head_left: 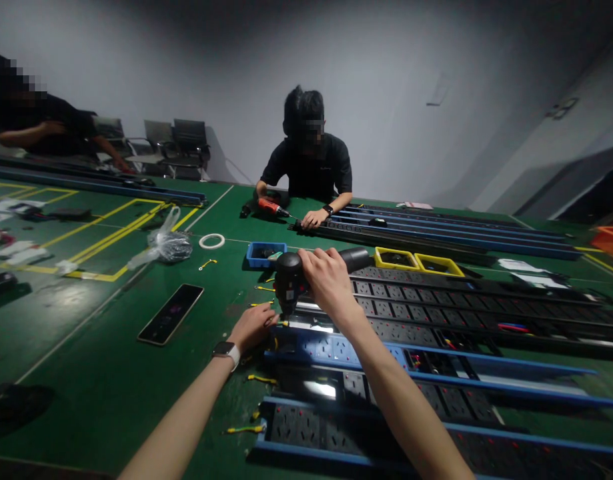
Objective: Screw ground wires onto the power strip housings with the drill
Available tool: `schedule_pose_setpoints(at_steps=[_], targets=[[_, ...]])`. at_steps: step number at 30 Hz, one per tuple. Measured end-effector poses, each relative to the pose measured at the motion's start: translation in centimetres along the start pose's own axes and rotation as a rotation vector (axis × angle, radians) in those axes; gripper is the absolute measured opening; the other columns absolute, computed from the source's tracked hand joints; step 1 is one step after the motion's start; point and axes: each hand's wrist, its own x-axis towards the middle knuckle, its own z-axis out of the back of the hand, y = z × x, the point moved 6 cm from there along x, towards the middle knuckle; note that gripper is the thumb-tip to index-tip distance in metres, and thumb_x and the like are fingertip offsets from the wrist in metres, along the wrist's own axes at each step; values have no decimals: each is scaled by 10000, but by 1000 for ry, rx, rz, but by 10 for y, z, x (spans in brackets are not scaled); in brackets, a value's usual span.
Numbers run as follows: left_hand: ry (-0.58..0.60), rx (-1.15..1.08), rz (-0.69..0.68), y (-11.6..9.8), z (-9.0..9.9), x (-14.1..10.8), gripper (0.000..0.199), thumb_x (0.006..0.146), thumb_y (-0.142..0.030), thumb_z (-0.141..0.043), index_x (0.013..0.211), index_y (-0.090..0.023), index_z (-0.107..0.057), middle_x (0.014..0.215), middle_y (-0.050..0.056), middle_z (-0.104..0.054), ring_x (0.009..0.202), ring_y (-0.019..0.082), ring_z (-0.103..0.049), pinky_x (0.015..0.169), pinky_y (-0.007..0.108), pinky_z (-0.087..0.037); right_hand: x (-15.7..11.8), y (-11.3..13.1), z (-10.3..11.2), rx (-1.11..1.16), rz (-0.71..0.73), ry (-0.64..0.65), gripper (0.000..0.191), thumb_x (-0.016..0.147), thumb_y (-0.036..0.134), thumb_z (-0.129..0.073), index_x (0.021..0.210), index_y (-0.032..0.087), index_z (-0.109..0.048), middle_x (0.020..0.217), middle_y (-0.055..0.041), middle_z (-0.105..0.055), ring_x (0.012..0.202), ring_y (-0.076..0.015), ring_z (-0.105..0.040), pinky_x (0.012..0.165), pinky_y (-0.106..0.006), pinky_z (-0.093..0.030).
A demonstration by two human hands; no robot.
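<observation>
My right hand (329, 277) is wrapped round a black power screwdriver (289, 277), whose head points down over the left end of a socket strip. Just left of that point, my left hand (255, 325) has its fingers bent together at the strip's end, beside a yellow-green wire (283, 323); what they pinch is too small to make out. A watch (227, 353) is on my left wrist. Below lie a blue-framed socket strip (331, 348) and another blue-framed strip (296, 425), with short yellow-green wires (243, 430) at their left ends.
A phone (171, 315), a plastic bag (169, 243) and a white ring (211, 241) lie left on the green table. A blue bin (253, 263) and yellow bins (439, 265) stand beyond my hands. Opposite, a person (311, 163) holds a red driver (272, 207); another person (51, 127) is far left.
</observation>
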Motion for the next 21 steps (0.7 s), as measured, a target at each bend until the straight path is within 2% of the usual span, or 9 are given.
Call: schedule_pose_setpoints(at_steps=[4,10,21], targets=[[14,-5,7,-2,3,0,426,1017,-369,-311,788,-188,-623,884,46,-602,772,121,-540,709,244,-351,0,-4,-2,15,-5,5,318,829,38,-534,1127,148,-527,986,-61,-695,915,-231,-576,782,-370,-306],[51,-9,8,-9,13,-2,305,977,-228,-369,791,-196,-609,870,40,-590,749,123,-525,674,246,-311,1,-10,-7,-3,-25,12,373,771,23,-543,1124,141,-522,966,-62,-693,909,-233,-585,776,-369,-301],[73,-37,11,-12,19,-3,252,949,-188,-417,769,-188,-593,855,40,-571,745,126,-509,673,248,-295,0,-11,-8,-27,-47,36,377,759,22,-552,1115,139,-517,964,-62,-686,914,-238,-598,774,-368,-309]])
